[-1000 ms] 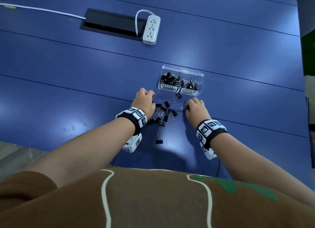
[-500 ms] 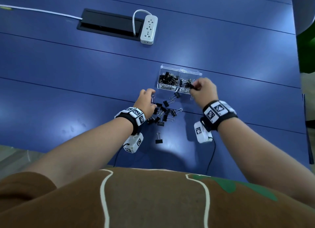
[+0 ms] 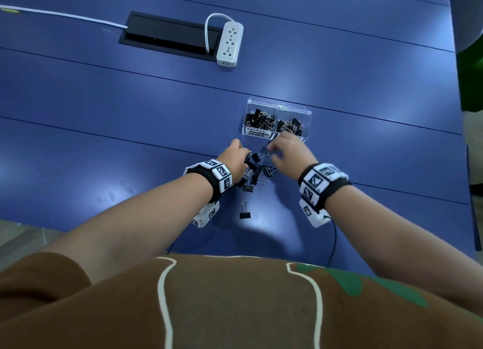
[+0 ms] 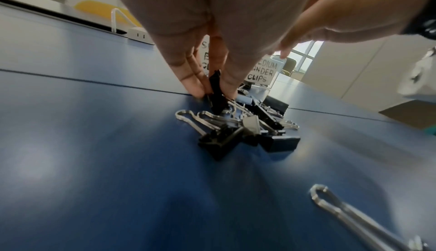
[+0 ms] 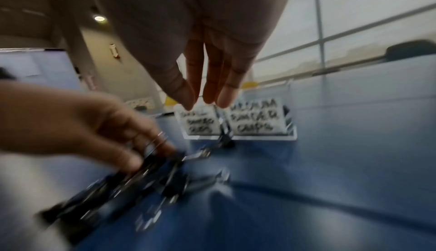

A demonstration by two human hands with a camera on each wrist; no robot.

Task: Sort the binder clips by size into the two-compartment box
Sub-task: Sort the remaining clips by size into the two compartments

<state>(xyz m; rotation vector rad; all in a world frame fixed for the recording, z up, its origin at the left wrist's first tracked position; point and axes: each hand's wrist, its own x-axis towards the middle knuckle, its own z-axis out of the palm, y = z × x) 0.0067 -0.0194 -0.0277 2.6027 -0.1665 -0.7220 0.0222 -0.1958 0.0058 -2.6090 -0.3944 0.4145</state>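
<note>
A clear two-compartment box (image 3: pixel 277 108) stands on the blue table, left half labelled small binder clips, right half medium; both hold black clips. A pile of black binder clips (image 3: pixel 258 172) lies just in front of it, and one lone clip (image 3: pixel 245 213) lies nearer to me. My left hand (image 3: pixel 244 157) is at the pile's left side; in the left wrist view its fingers (image 4: pixel 195 85) and thumb pinch a black clip (image 4: pixel 217 102) standing on the table. My right hand (image 3: pixel 271 148) hovers over the pile's far right, fingers (image 5: pixel 210 91) straight, holding nothing.
A white power strip (image 3: pixel 230 44) and a black cable hatch (image 3: pixel 170 33) sit far back on the table (image 3: pixel 130 113). The table's near edge runs at the lower left, with floor beyond. Cables hang from both wrist cameras.
The right hand carried a clip from the pile up to the box's right compartment, and has now come back down over the pile with nothing in it. The left hand stayed at the pile.
</note>
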